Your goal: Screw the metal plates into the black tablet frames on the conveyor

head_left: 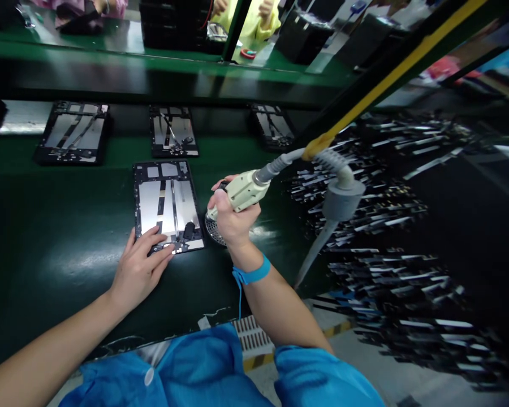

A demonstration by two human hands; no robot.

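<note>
An open tablet housing (148, 198) lies on the green bench, showing a silver plate, dark flex cables and a small black part near its lower right corner. My left hand (142, 268) rests on its lower edge, fingers stretched out over the bottom strip. Just right of the tablet, my right hand (233, 220) is wrapped round a pale corded electric screwdriver (250, 189). The tool slants, its cable end up and to the right; its tip is hidden by the hand. Beneath that hand a round, perforated dish (214, 229) partly shows.
Behind stand more open tablet housings (78, 133), (173, 133), (274, 127) in a row. A grey tool holder (343, 198) hangs at the right by a yellow-wrapped cable. Racks of dark, thin panels (407, 282) fill the right side. Other people work across the bench.
</note>
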